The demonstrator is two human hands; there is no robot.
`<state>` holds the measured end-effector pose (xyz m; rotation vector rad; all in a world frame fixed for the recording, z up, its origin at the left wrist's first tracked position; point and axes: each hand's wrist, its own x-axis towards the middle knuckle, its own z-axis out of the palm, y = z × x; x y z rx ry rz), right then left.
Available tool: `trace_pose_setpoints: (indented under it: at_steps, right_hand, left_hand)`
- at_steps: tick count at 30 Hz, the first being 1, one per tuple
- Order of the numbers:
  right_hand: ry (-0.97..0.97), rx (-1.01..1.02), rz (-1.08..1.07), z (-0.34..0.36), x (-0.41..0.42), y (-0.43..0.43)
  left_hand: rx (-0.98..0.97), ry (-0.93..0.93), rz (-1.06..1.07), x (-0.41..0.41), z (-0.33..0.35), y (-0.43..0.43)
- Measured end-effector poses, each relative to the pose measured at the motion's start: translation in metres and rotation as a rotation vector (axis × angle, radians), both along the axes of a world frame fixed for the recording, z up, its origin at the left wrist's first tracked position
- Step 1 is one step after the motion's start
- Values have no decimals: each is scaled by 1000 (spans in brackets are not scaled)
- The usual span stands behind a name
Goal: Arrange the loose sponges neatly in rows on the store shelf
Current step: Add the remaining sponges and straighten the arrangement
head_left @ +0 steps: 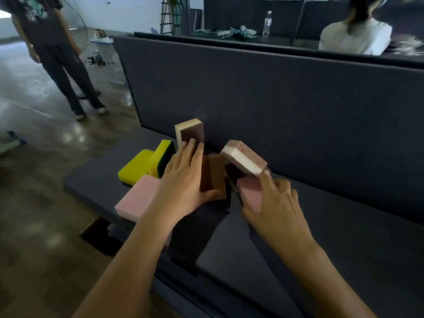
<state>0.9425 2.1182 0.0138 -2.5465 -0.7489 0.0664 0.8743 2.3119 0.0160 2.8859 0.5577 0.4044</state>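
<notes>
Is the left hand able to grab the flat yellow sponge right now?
Probably yes. The flat yellow sponge lies uncovered on the shelf, just left of the left hand. Nothing lies on top of it; only the upright yellow-green sponge stands between.

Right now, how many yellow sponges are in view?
2. One yellow sponge lies flat at the shelf's left end; the other stands on edge beside it, green side facing right. Hands may hide more.
</notes>
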Motion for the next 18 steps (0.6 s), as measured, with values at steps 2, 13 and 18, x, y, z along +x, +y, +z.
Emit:
trace_pose_setpoints:
  at_steps: [2,13,18]
  right_hand:
    - [24,1,-58,4,-10,-11]
    - [7,54,-295,4,-55,-8]
    - [-39,-30,-416,1,-64,-21]
  left_hand:
    - [13,83,-36,15,-1,13]
    - [-4,92,-261,-3,-15,26]
    - [-63,-94,-201,-25,0,32]
